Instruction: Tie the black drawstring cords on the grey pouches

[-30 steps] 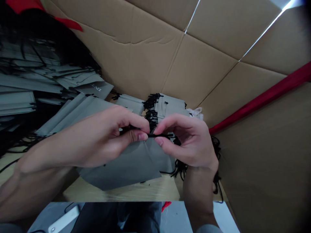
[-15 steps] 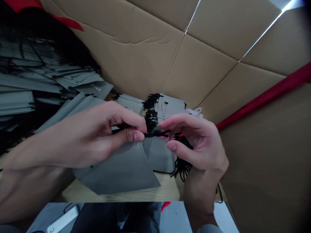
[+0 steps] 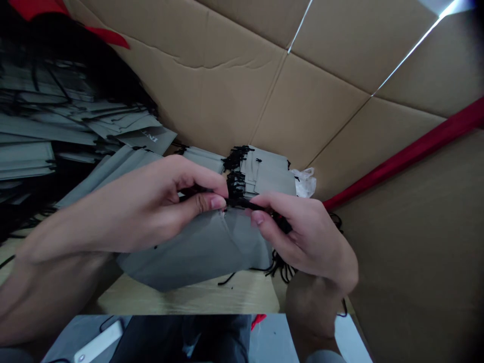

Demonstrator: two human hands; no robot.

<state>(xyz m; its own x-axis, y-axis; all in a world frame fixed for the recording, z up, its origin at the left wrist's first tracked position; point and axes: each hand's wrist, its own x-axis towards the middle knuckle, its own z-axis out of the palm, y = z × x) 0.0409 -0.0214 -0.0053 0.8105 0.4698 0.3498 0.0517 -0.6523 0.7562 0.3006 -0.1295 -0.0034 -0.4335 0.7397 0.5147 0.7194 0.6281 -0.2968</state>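
My left hand (image 3: pixel 162 206) pinches a black cord (image 3: pixel 242 202) between thumb and forefinger, close to the corner of a grey pouch (image 3: pixel 181 257) that hangs below it. My right hand (image 3: pixel 302 232) is closed on the cord's other end, so a short stretch runs between the two hands. A knot may sit in that stretch, but it is too dark to tell. Behind my right hand lies a bundle of black cords (image 3: pixel 282 267), mostly hidden.
Stacked grey pouches with black cord ends (image 3: pixel 276 169) lie at the back. A large heap of grey pouches (image 3: pixel 75 121) rises on the left. Cardboard walls (image 3: pixel 227 91) enclose the wooden table (image 3: pixel 189 300). Clear plastic (image 3: pixel 305 182) and a red strip (image 3: pixel 408 156) are on the right.
My right thumb and fingers have closed on the cord end, after being apart around it. The grey pouch has shifted and bent slightly upward; my left hand has kept its pinch.
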